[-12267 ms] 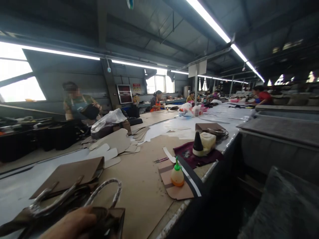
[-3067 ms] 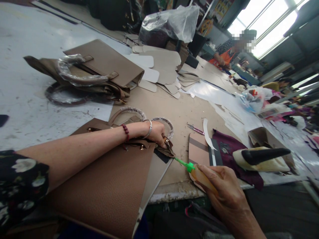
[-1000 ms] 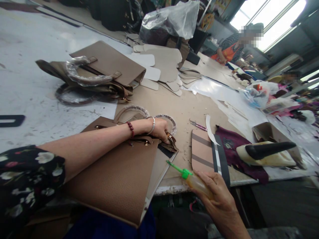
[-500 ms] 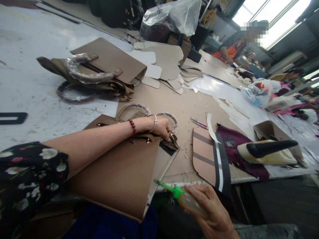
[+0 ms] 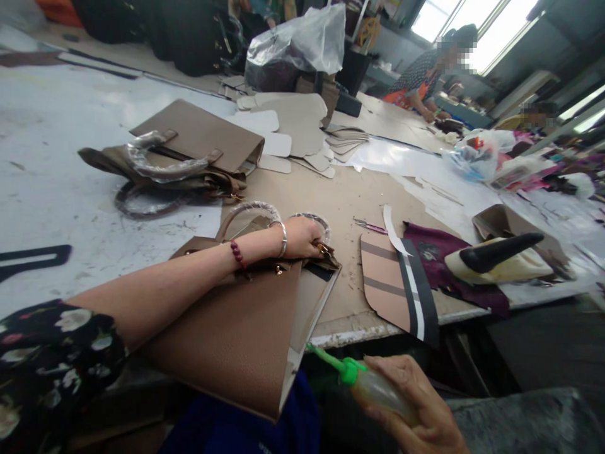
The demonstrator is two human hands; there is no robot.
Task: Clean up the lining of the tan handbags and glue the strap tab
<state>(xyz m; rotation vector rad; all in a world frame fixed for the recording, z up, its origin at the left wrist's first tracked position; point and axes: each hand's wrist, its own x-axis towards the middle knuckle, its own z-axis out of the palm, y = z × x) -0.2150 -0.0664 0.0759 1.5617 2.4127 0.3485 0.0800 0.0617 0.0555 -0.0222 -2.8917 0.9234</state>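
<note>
A brown leather handbag point(image 5: 236, 334) lies tilted over the table's front edge, one side gaping to show its pale lining. My left hand point(image 5: 302, 238) is closed on the bag's top corner beside a gold clasp; the fingertips are partly hidden. Plastic film wraps the bag's handles point(image 5: 258, 209). In my right hand point(image 5: 416, 403) is a translucent squeeze bottle point(image 5: 382, 394) with a green nozzle cap and amber-coloured contents. Its green tip point(image 5: 314, 349) points left, close to the open side edge of the bag; whether it touches cannot be made out.
A second brown handbag point(image 5: 208, 135) lies behind, near pale cut panels point(image 5: 297, 120). To the right are tweezers point(image 5: 371, 226), a striped panel point(image 5: 385, 277), purple cloth point(image 5: 425, 252) and a cream container with a black handle point(image 5: 501, 258). Across the table a person point(image 5: 416, 82) works.
My view has shifted slightly. The bottle's tip has moved a little right and away from the lining, nearer the bag's outer edge. My left hand keeps its grip at the corner.
</note>
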